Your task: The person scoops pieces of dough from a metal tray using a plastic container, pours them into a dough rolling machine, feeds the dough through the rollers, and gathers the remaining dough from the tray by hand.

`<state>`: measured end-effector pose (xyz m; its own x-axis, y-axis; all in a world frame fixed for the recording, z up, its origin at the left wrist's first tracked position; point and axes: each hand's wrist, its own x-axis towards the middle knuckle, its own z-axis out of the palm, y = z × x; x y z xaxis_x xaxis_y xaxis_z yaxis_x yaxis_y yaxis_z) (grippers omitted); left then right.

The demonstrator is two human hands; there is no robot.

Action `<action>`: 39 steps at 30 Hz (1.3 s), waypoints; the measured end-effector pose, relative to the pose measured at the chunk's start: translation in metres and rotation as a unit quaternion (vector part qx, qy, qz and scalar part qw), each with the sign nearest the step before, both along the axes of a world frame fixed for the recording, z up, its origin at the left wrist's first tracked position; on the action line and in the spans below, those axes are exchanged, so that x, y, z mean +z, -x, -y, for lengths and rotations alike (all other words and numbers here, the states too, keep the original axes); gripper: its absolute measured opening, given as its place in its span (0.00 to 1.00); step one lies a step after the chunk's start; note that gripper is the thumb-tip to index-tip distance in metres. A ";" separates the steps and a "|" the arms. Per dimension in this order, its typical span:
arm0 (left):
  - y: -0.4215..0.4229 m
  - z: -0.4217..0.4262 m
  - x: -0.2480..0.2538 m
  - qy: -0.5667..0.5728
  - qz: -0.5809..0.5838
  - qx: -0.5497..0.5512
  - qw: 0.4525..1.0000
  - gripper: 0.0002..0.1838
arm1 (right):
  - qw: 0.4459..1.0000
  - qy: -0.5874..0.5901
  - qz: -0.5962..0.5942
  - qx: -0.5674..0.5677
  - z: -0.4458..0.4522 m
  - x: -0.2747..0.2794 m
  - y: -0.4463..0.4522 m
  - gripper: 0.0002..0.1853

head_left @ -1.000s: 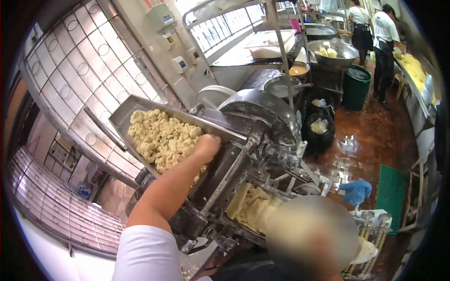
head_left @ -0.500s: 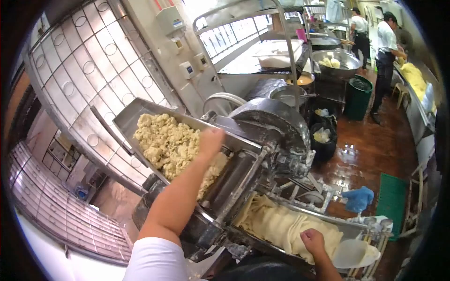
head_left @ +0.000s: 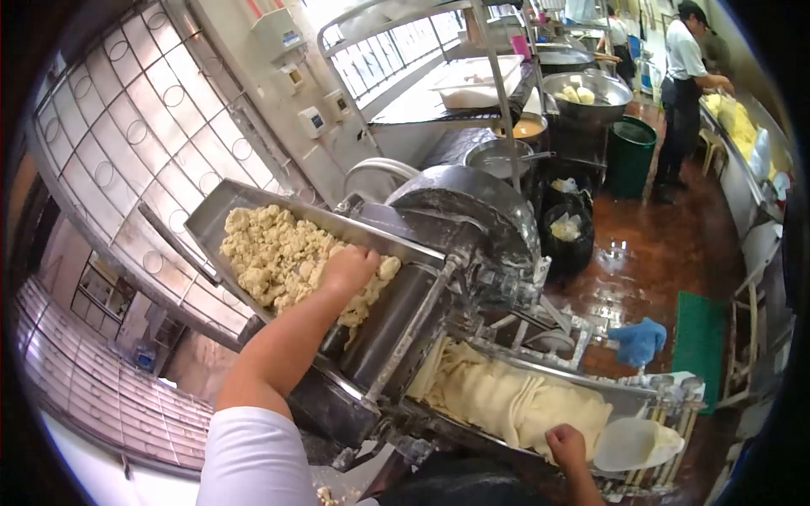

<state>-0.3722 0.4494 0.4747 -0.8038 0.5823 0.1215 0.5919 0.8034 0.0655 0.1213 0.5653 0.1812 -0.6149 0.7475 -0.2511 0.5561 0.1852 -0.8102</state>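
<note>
Crumbly pale dough (head_left: 270,257) is heaped in the metal hopper tray (head_left: 207,221) of a dough sheeter. My left hand (head_left: 350,270) is closed at the heap's right side, its fingers curled into the dough beside the dark roller (head_left: 405,308). Below the rollers, a folded, layered dough sheet (head_left: 498,388) lies in a metal trough. My right hand (head_left: 567,444) is closed like a fist at the near edge of that sheet, close to a translucent plastic scoop (head_left: 629,444). Whatever its fingers may hold is hidden.
A large round machine guard (head_left: 464,198) rises behind the rollers. A blue cloth (head_left: 639,341) hangs past the trough, near a green mat (head_left: 699,350). Farther back are a rack, a large bowl (head_left: 586,97), a green bin (head_left: 631,156) and a person (head_left: 685,93) at a side counter.
My left hand has moved down and left, from above the roller side into the dough. My right hand stays by the sheet. The camera view has shifted slightly.
</note>
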 end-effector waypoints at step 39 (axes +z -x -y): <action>-0.040 0.019 0.009 -0.168 -0.350 -0.236 0.891 0.12 | 0.995 0.003 -0.080 0.052 -0.030 -0.007 0.048 0.12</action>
<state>-0.3322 0.4304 0.4835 -0.1388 0.6716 0.7278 0.8491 0.4590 -0.2616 0.0731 0.5952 0.1740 -0.7220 0.6759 -0.1481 0.3981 0.2308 -0.8878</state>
